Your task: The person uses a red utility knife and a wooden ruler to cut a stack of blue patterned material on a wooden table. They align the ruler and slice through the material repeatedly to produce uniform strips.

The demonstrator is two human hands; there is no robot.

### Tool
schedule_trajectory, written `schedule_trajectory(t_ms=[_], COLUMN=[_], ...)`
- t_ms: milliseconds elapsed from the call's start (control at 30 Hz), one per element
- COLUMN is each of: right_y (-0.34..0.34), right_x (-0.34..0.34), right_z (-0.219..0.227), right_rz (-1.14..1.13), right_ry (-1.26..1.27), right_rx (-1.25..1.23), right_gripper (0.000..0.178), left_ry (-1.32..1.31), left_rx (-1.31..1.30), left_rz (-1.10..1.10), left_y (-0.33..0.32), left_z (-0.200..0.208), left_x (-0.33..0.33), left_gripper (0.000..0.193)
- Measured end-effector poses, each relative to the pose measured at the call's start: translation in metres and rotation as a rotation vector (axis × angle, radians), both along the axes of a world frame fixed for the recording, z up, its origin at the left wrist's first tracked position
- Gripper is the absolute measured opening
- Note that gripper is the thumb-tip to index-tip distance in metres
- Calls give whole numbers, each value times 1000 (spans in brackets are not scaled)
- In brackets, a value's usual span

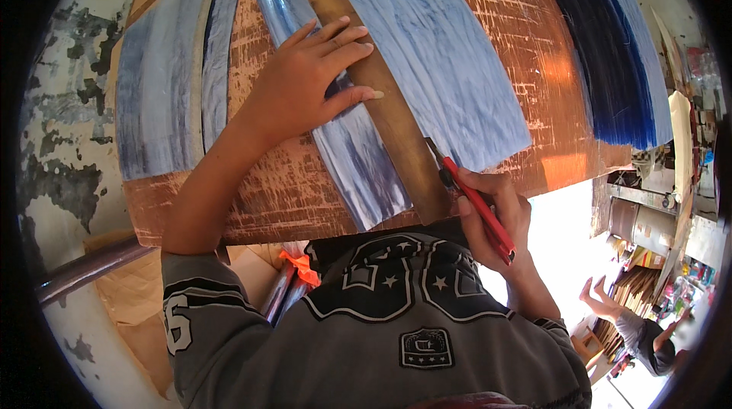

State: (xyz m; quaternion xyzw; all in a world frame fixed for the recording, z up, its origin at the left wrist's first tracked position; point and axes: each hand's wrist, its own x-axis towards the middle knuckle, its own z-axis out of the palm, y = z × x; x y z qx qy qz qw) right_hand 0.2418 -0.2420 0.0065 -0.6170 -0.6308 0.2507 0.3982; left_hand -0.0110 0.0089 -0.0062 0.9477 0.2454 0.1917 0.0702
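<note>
A stack of pale blue streaked sheets (442,51) lies on a scored brown board, with a long flat brown straightedge (396,134) slanting across it. My left hand (293,85) presses on the straightedge from its left side, fingers and thumb spread. In my right hand (503,214) is a red utility knife (482,209), gripped by the handle. Its blade tip points away from me and rests by the straightedge's right edge, near the lower end. To the left of the straightedge shows a shiny blue-white strip of the sheets (362,165), partly covered by my left hand.
The scored board (252,199) ends close to my body. More pale sheets (156,89) lie at left under a narrow bar (200,66). Dark blue sheets (610,51) are stacked at right. A shiny roll (99,266) sits low left. Another person (640,333) is at lower right.
</note>
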Motion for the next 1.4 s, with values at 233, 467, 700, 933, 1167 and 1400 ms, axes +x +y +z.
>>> schedule_trajectory(t_ms=[233, 467, 700, 933, 1167, 1400], right_y=[-26, -41, -62, -73, -75, -72], right_x=[12, 8, 16, 17, 27, 52], right_z=[0, -10, -19, -22, -15, -19], right_rz=[82, 4, 47, 45, 92, -84], right_ry=[-72, -48, -27, -31, -78, 104], right_rx=[-31, 100, 119, 130, 97, 129], right_gripper=[27, 38, 43, 42, 27, 23], left_ry=[19, 22, 27, 24, 11, -8], left_rx=[17, 46, 51, 45, -7, -42], left_rz=[8, -2, -1, 10, -4, -4], left_y=[-2, 0, 0, 0, -1, -1], left_z=[2, 1, 0, -1, 4, 1], left_x=[1, 3, 2, 2, 2, 0], left_gripper=[57, 57, 55, 56, 54, 54])
